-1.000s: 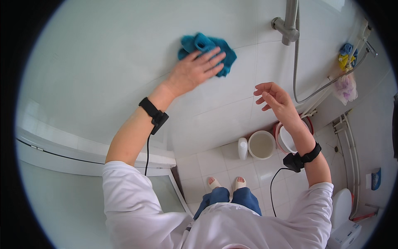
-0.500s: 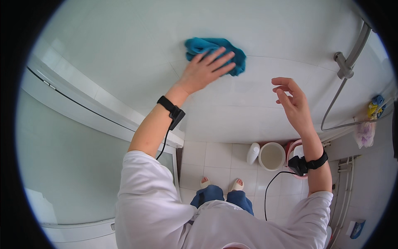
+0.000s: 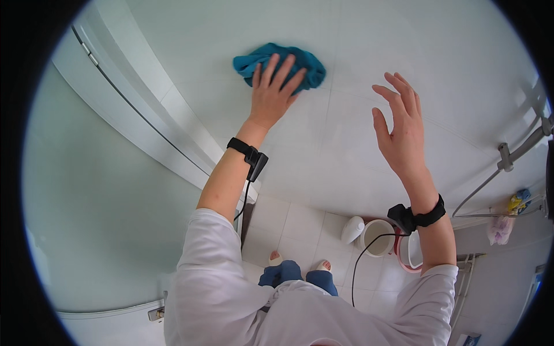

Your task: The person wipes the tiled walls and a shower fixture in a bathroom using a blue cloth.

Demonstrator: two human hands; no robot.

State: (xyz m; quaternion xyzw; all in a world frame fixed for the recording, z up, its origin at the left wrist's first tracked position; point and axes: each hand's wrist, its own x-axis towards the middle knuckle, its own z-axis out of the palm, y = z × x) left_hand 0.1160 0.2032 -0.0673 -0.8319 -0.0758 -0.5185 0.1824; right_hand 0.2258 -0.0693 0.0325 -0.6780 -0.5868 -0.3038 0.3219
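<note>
Pressed against the glossy white tiled wall (image 3: pixel 392 34) is a crumpled teal cloth (image 3: pixel 306 60). My left hand (image 3: pixel 271 98) lies over it with fingers stretched and spread, holding it to the wall rather than wrapping round it. Part of the cloth is hidden under the fingers. To the right, my right hand (image 3: pixel 402 130) is raised by the wall, fingers apart and nothing in them. Whether it touches the tiles I cannot tell. Each wrist wears a black strap with a small device and a cable.
A frosted glass door (image 3: pixel 109 202) and its white frame (image 3: pixel 144 121) stand on the left. A shower rail (image 3: pixel 522 150) with a hose is at the right. Below are a white bottle (image 3: pixel 352 229), a pale bucket (image 3: pixel 363 245) and a pink basin (image 3: pixel 408 266) on the tiled floor.
My left hand and the cloth have slid left along the wall, nearer the door frame. My right hand has risen, its fingers straightening from a loose curl. The view has turned left.
</note>
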